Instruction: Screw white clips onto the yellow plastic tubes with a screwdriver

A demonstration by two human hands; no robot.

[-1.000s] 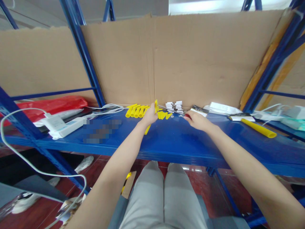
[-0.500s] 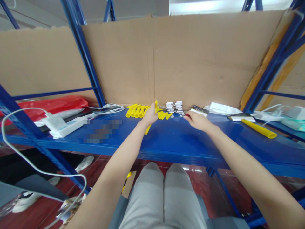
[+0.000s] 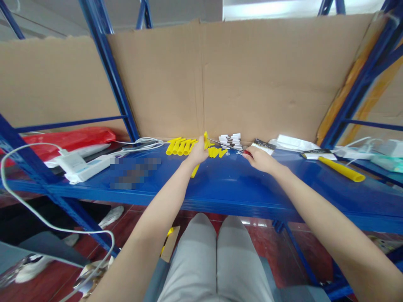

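My left hand (image 3: 197, 152) is closed around a yellow plastic tube (image 3: 194, 171), whose lower end sticks out below the fist. A yellow piece (image 3: 206, 137) shows at the top of that fist; whether it is joined to the tube is hidden. In my right hand (image 3: 260, 158) is a screwdriver (image 3: 224, 144) with a red and dark handle, its thin shaft pointing left to the yellow piece. Beside my left hand lies a row of yellow tubes (image 3: 180, 147). Between the hands are small yellow pieces (image 3: 216, 152), stacked white and dark parts (image 3: 229, 140) and tiny metal bits (image 3: 239, 153).
A blue metal shelf (image 3: 233, 188) carries everything, with a cardboard sheet (image 3: 267, 75) behind. On the right lie a long yellow tube (image 3: 341, 168) and a black-and-white packet (image 3: 263, 146). A white power strip (image 3: 91, 168) and cables sit left. Another person's shoe (image 3: 111, 216) shows below.
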